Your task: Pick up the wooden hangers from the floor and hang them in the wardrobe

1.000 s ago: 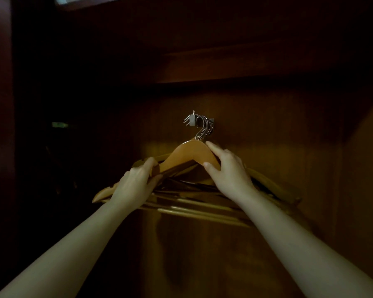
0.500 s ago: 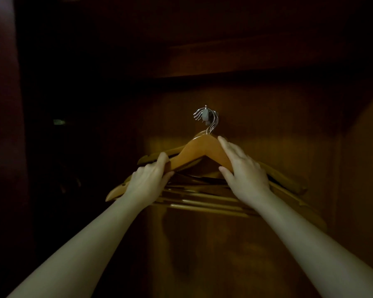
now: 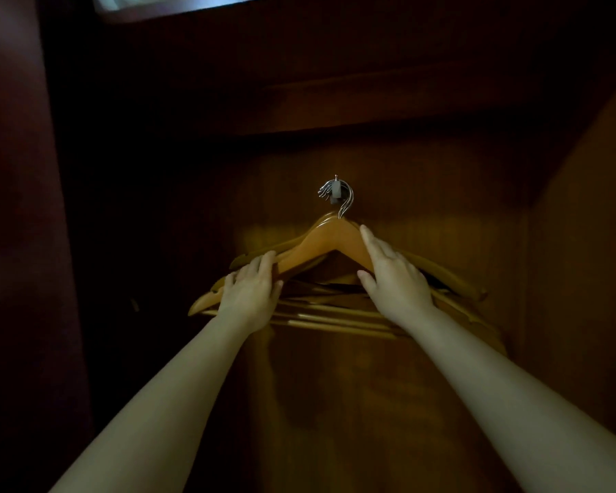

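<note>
Over the last second the metal hooks [image 3: 346,204] had bunched closer together on the peg [image 3: 335,193], and both our hands had kept their hold. We saw the wooden hangers [image 3: 335,316], honey-coloured and fanned one behind another, hanging inside the wardrobe [image 3: 441,193], with the front hanger [image 3: 329,240] lit brightest. Our left hand [image 3: 251,293], at 8 o'clock from its peak, curled its fingers [image 3: 264,261] over the left arm and gripped it. Our right hand [image 3: 397,282], at 4 o'clock, laid nearly straight fingers along the right arm, thumb beneath, clasping it. Both bare forearms reached upward.
</note>
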### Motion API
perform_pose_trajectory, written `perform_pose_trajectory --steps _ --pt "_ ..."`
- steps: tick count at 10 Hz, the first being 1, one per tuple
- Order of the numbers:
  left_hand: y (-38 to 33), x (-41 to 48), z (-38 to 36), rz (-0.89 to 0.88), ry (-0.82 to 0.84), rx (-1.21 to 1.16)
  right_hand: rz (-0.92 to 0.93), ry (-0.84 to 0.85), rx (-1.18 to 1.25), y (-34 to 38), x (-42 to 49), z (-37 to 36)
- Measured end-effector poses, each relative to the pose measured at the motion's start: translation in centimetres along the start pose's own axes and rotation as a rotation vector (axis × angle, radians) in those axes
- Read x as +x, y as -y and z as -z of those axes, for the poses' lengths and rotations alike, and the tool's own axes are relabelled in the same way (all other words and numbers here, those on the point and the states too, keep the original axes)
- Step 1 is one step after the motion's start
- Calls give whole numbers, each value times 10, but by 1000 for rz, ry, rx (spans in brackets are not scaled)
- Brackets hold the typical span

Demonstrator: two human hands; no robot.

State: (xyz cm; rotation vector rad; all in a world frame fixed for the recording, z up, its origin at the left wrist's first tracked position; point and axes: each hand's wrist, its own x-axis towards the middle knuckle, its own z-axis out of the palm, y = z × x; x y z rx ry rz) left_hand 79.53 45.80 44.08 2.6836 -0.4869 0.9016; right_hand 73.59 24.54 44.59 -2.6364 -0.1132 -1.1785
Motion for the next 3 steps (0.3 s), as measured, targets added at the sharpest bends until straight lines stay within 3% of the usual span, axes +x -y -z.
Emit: perform_pose_trajectory --steps 2,3 --pt "-20 -57 23 -3 47 4 77 51 -56 -14 -43 24" --pt "-32 -84 42 -18 85 -75 120 128 43 -32 -57 52"
